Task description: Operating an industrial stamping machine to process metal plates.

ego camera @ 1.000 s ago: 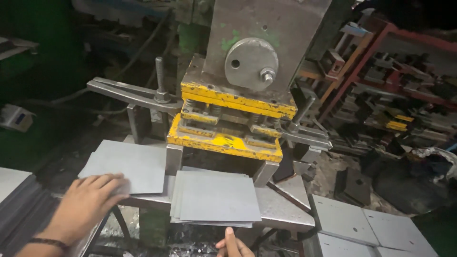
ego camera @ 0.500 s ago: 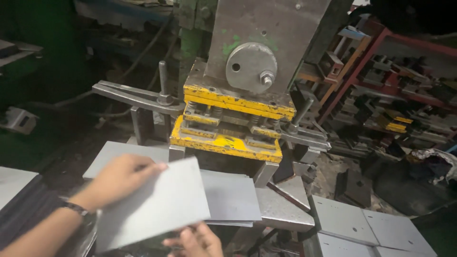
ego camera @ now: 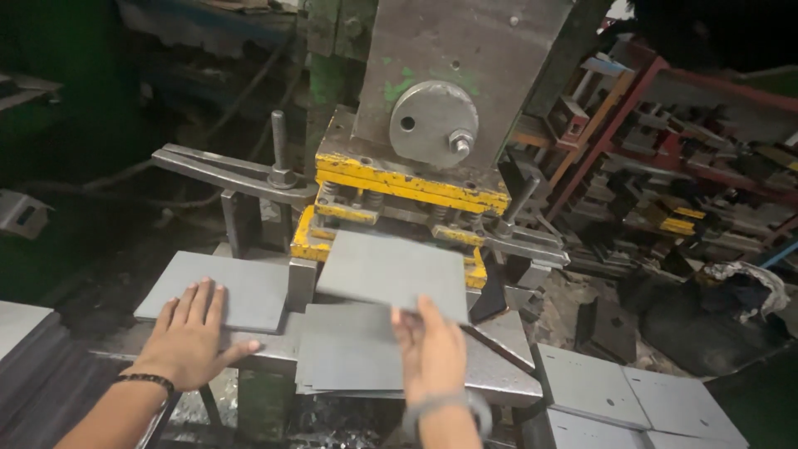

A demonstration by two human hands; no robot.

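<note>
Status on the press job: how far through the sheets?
Done: punched sheets lie at lower right. In hand: the right hand holds one grey sheet at the yellow die. Left: the left hand rests on the blank stack; another stack waits.

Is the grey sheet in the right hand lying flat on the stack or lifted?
Lifted and tilted. The right hand holds the grey sheet by its near edge, far edge toward the yellow press die, above the stack.
</note>
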